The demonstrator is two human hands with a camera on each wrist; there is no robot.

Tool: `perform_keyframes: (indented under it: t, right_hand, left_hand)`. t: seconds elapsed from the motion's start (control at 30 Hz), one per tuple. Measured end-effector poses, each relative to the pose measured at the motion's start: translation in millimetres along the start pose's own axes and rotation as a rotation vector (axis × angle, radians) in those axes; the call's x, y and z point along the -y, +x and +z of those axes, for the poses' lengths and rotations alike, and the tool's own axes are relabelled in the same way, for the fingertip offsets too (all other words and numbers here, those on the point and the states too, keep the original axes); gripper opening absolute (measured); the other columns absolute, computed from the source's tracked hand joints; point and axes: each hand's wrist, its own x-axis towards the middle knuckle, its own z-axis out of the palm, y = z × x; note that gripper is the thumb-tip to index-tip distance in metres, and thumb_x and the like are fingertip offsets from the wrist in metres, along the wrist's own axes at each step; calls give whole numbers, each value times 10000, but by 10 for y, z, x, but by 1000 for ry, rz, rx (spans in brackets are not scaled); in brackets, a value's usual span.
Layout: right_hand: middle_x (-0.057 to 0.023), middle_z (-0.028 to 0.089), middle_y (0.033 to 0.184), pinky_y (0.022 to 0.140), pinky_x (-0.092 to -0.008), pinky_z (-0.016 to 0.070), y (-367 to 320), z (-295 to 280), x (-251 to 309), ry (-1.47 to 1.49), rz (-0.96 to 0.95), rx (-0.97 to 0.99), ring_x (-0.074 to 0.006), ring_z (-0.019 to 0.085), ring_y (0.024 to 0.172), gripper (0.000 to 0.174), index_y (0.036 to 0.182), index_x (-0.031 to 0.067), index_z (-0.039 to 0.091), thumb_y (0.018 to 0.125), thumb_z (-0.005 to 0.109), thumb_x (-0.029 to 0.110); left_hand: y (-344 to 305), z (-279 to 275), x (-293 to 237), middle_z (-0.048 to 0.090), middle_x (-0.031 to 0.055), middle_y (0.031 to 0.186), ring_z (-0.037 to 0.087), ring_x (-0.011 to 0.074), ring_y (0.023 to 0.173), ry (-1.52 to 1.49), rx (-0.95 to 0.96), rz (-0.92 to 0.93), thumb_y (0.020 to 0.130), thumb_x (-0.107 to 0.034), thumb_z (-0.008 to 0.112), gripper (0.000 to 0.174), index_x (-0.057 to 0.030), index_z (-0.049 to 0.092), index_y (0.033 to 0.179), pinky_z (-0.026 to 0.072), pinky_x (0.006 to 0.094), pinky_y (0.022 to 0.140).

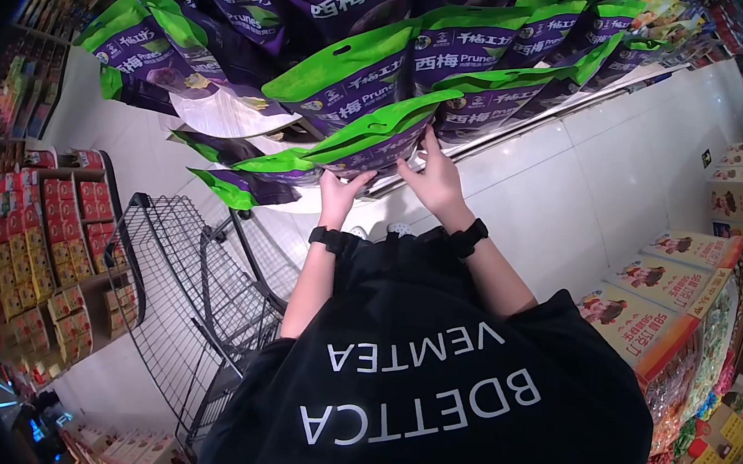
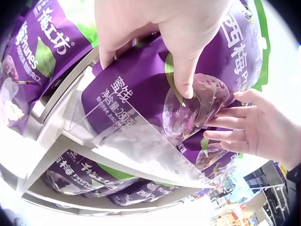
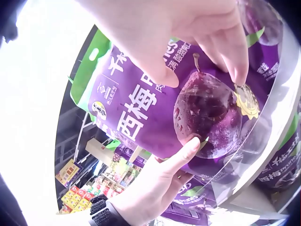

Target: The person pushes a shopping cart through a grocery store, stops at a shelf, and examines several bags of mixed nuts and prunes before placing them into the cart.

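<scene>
On the left side of the head view, red and yellow packs (image 1: 41, 240) are stacked on racks. Next to them, a black wire cart (image 1: 188, 275) is seen on the shiny floor (image 1: 570, 181). In the middle, a purple bag of prunes (image 3: 207, 113) with a green top is gripped by the left hand (image 1: 337, 196), with the thumb pressed on its front and the fingers bent around its edge. The bag is set at the front of the white shelf, and its low part is seen through a clear strip (image 2: 150, 136). The same bag is touched by the right hand (image 1: 437, 183), which is open, with its fingers spread and nearly straight. More bags like it are piled behind. On the right side, boxes with cartoon pictures (image 1: 650, 282) are lined up.
</scene>
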Motion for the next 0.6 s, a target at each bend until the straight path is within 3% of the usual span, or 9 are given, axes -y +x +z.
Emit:
perform_keyframes:
  t: [0.07, 0.37, 0.6]
  right_hand:
    - [-227, 496, 1218, 808, -329, 480, 5, -78, 85, 9, 117, 128, -320, 541, 1079, 809, 1368, -11, 192, 755, 649, 256]
    - [-227, 501, 1211, 741, -319, 498, -5, -98, 109, -1, 112, 128, -318, 547, 1069, 817, 1365, -19, 197, 752, 650, 275]
    - [-229, 500, 1210, 754, -323, 494, -10, -109, 124, 6, 117, 135, -318, 551, 1059, 828, 1367, -21, 193, 749, 652, 287]
  left_hand:
    - [1, 4, -17, 669, 90, 848, 614, 135, 756, -30, 11, -5, 656, -105, 782, 337, 43, 622, 914, 474, 269, 718]
    - [1, -4, -4, 668, 96, 867, 614, 135, 769, -34, 35, -37, 658, -99, 780, 341, 46, 621, 922, 475, 270, 725]
    - [5, -8, 91, 664, 100, 883, 611, 142, 785, -29, 17, -49, 656, -115, 784, 367, 46, 613, 937, 472, 276, 737]
